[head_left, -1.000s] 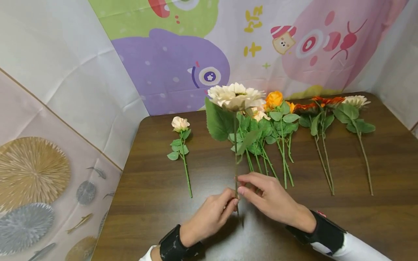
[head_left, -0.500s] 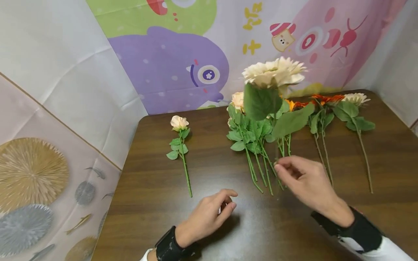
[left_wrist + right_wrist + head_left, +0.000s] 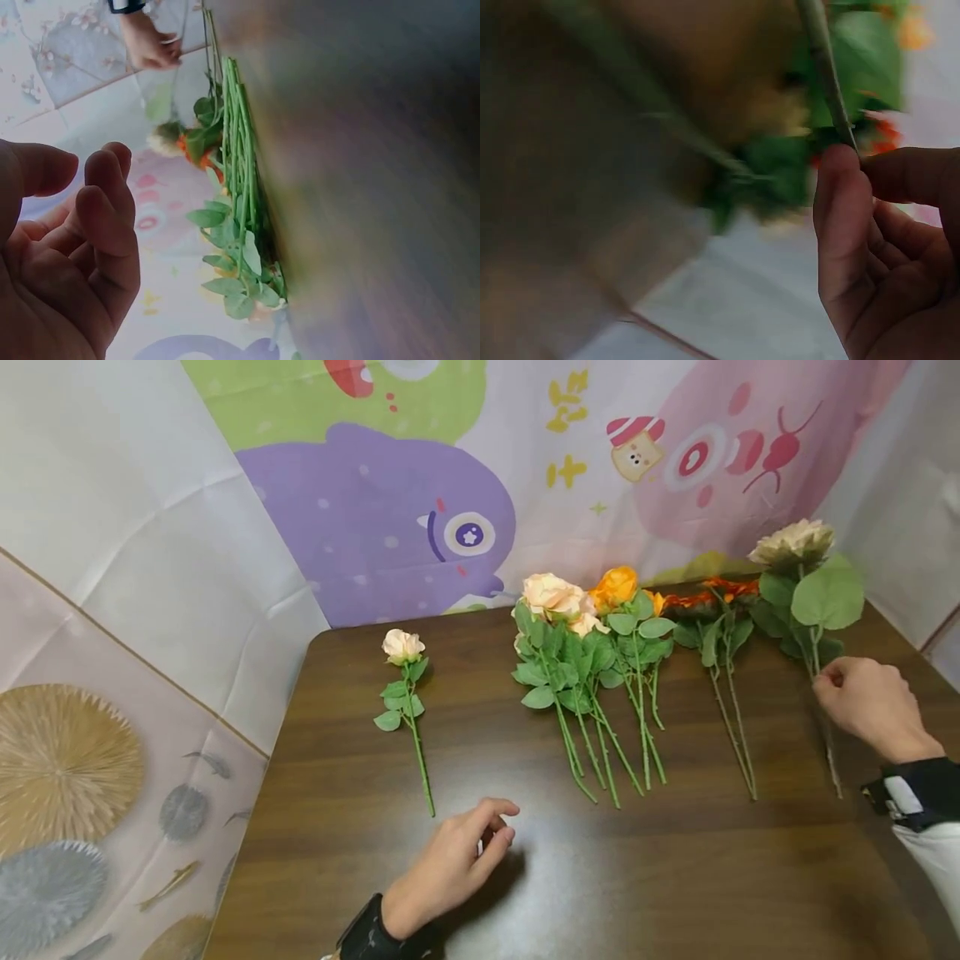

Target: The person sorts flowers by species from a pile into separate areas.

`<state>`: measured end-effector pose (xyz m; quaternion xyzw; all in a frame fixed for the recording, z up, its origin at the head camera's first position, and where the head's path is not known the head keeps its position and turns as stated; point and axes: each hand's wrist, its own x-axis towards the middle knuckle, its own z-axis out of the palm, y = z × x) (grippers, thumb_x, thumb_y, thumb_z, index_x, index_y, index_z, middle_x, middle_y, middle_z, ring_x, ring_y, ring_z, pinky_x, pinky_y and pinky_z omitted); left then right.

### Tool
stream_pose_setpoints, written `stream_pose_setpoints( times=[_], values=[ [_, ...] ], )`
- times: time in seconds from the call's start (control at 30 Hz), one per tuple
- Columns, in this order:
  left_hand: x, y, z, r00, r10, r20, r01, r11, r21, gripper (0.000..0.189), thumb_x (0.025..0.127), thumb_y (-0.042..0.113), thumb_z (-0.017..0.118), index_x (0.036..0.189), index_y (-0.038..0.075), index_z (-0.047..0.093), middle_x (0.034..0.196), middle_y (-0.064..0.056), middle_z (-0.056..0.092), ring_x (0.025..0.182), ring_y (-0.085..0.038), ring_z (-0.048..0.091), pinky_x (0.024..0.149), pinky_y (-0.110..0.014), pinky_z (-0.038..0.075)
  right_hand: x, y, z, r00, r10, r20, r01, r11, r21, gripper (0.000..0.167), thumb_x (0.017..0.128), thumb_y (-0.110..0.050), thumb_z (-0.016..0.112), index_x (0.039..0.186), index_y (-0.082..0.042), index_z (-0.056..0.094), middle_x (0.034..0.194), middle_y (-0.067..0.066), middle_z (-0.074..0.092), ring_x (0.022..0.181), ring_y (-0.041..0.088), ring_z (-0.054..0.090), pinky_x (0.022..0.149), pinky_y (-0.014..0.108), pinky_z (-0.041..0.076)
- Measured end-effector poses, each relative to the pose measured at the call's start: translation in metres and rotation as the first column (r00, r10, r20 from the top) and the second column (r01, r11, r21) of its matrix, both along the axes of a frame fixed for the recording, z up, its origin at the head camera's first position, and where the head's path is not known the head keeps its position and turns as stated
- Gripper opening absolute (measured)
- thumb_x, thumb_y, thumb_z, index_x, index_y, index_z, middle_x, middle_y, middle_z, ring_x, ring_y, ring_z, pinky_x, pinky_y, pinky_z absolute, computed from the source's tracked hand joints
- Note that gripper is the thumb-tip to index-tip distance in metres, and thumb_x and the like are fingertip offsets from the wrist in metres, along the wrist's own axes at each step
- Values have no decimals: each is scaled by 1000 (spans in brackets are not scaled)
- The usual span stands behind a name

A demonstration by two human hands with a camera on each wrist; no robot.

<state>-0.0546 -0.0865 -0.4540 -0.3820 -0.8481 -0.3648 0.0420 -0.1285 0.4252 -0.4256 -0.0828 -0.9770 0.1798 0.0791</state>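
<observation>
At the table's right side my right hand [image 3: 873,706] pinches the stem of a cream daisy-like flower [image 3: 795,543], held upright above the table. Behind it lies a second cream flower, its head hidden and its stem partly showing. In the right wrist view the thumb and a finger meet on the held stem [image 3: 829,71]. My left hand [image 3: 453,864] is near the front middle of the table, fingers loosely bent. The left wrist view shows that hand [image 3: 71,247] holding nothing, with a gap between thumb and fingertips.
A single pale pink rose [image 3: 403,646] lies at the left of the table [image 3: 352,860]. Several pink roses [image 3: 557,597] lie mid-table beside orange roses [image 3: 617,587]. Orange-red flowers [image 3: 729,589] lie between these and my right hand. A printed cloth [image 3: 420,527] hangs behind.
The right hand has carried the cream flower from the middle to the far right and lowered it over the other cream one. The left hand has let go of its stem and stayed near the front.
</observation>
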Motion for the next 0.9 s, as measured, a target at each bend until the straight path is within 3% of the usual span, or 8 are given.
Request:
stream_pose_setpoints(
  times=[0.17, 0.37, 0.47, 0.6, 0.7, 0.77, 0.9],
  values=[
    [1, -1, -4, 1000, 15, 0, -15, 1000, 6, 22, 96, 6, 61, 118, 5, 58, 78, 7, 63, 63, 0, 50, 60, -12, 42, -6, 17, -22, 991, 12, 130, -12, 1000, 3, 21, 91, -10, 50, 87, 6, 63, 72, 19, 59, 61, 34, 56, 49, 46, 43],
    [1, -3, -5, 1000, 29, -2, -29, 1000, -3, 21, 96, 6, 61, 117, 8, 58, 79, 7, 64, 63, 1, 50, 60, -12, 42, -3, 16, -24, 986, 13, 168, -16, 1000, 18, 18, 90, -12, 52, 81, 0, 61, 74, 17, 53, 65, 32, 51, 49, 41, 39],
    [0, -3, -5, 1000, 30, -5, -30, 999, -16, 21, 96, 7, 61, 117, 8, 59, 79, 8, 64, 63, 1, 49, 59, -12, 42, 1, 15, -23, 996, 23, 84, -22, 1000, -7, 18, 87, -9, 55, 76, 1, 63, 73, 17, 55, 65, 33, 53, 49, 40, 39],
    [-1, -3, -6, 1000, 25, -2, -25, 999, -39, 20, 97, 8, 61, 117, 9, 59, 79, 9, 64, 62, 2, 48, 59, -12, 41, 10, 15, -23, 997, 25, -77, -29, 998, -55, 23, 83, -4, 56, 61, -2, 63, 60, 9, 56, 55, 22, 48, 51, 35, 36],
    [-2, -3, -5, 1000, 17, 13, -16, 999, -48, 20, 97, 9, 61, 117, 9, 59, 79, 8, 64, 62, 1, 49, 59, -13, 41, 20, 13, -25, 994, 22, -112, -30, 997, -70, 28, 83, -3, 56, 56, -7, 60, 56, 3, 52, 53, 16, 41, 51, 33, 33],
    [-3, -4, -5, 1000, 11, 20, -10, 999, -51, 20, 98, 9, 61, 117, 8, 59, 80, 7, 65, 63, 1, 49, 59, -13, 42, 25, 11, -26, 997, 37, -71, -42, 996, -73, 28, 85, -4, 57, 57, -6, 61, 57, 3, 53, 54, 16, 41, 50, 33, 33],
    [-3, -3, -5, 1000, 1, 26, 0, 998, -66, 19, 98, 10, 61, 117, 8, 59, 80, 7, 66, 62, 1, 49, 59, -13, 42, 30, 13, -32, 987, 96, 125, -88, 994, -71, 33, 88, -8, 53, 56, -11, 48, 55, -2, 41, 53, 16, 37, 51, 32, 28]
  ],
)
